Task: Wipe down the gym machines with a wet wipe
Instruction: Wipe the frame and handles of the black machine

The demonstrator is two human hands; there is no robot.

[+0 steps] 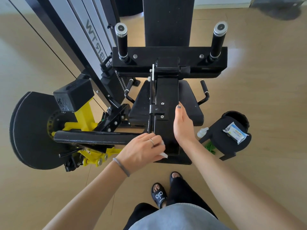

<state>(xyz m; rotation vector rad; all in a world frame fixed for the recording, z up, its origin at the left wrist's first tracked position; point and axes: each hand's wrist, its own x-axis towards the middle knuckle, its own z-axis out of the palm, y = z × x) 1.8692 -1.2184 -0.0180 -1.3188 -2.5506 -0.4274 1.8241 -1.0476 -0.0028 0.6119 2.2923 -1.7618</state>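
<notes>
The left hand (pixel 142 149) grips the wet wipe (pixel 163 154) at the near end of the machine's black arm (pixel 166 103), whose length runs straight away from it, while the right hand (pixel 181 125) lies flat, fingers relaxed, along its right edge.

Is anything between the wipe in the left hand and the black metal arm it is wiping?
Nothing visible. The left hand presses the white wet wipe against the near end of the black metal arm. The right hand rests on the arm's right edge, beside the wipe's path.
</notes>
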